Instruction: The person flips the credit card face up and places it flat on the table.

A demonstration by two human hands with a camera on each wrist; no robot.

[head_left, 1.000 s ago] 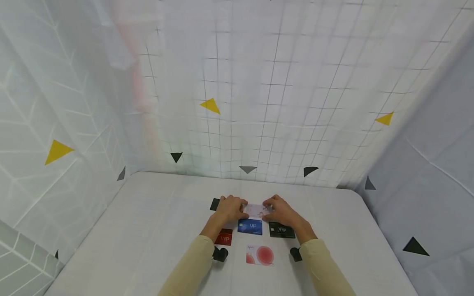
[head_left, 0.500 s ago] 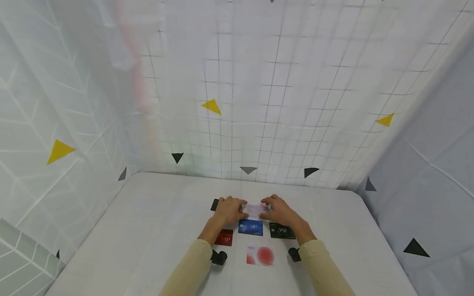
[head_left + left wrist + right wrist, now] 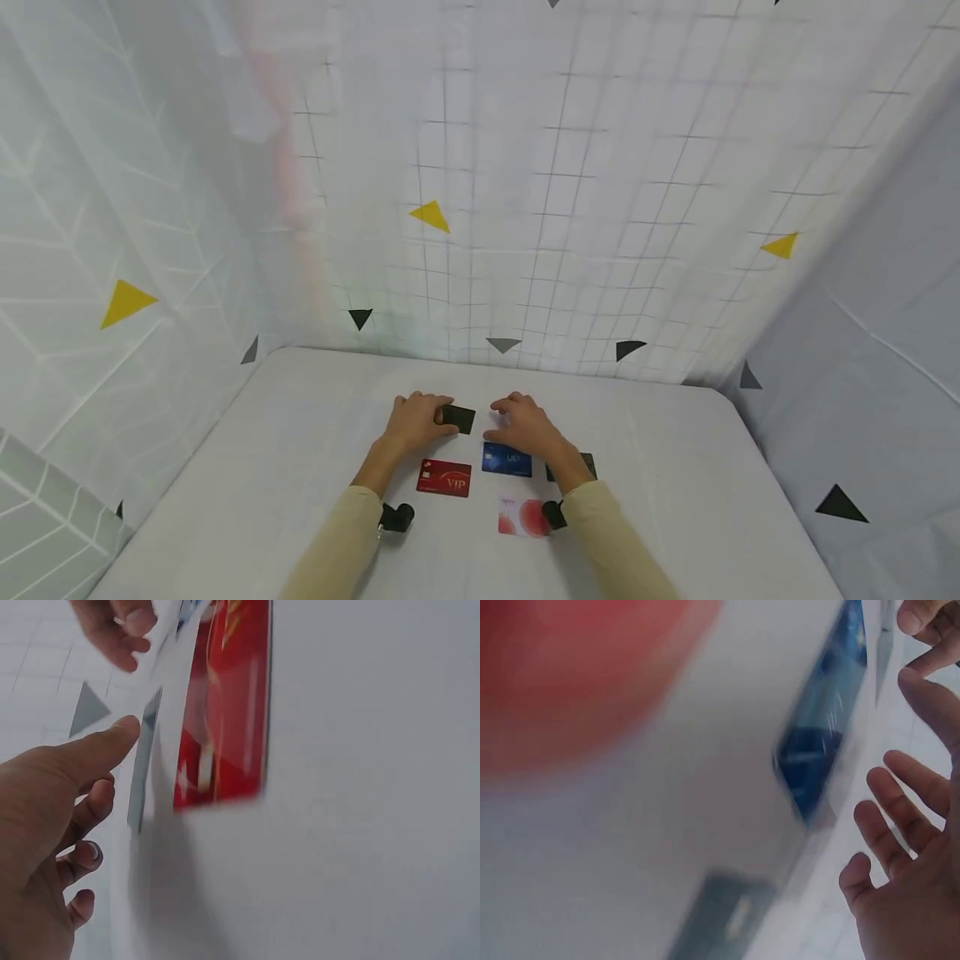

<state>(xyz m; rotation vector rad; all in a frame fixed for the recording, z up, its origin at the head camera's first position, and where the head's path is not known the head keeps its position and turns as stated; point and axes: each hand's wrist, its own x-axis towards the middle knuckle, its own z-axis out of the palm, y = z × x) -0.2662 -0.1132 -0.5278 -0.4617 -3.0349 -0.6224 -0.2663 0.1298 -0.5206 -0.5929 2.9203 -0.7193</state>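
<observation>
A black card (image 3: 459,419) lies at the back of the table. My left hand (image 3: 414,421) is at its left end, thumb (image 3: 112,742) at the near edge and fingers at the far edge; I cannot tell if they press it. My right hand (image 3: 523,427) hovers behind the blue VIP card (image 3: 506,460), its thumb and fingers (image 3: 885,791) spread apart with nothing seen between them. The pale pink card is not distinctly visible, perhaps behind the right hand. In front of the left hand lies the red VIP card (image 3: 444,478).
A second dark card (image 3: 588,463) is partly covered by the right wrist. Nearer the front is a white card with red circles (image 3: 517,517), overlapped by the right wrist camera (image 3: 553,515). White sheeting (image 3: 495,167) hangs around the white table (image 3: 675,467).
Both hands have shifted left, away from where the pale pink card lay between them. The left hand now reaches the black card, the red card is uncovered, and the right hand's fingers are apart.
</observation>
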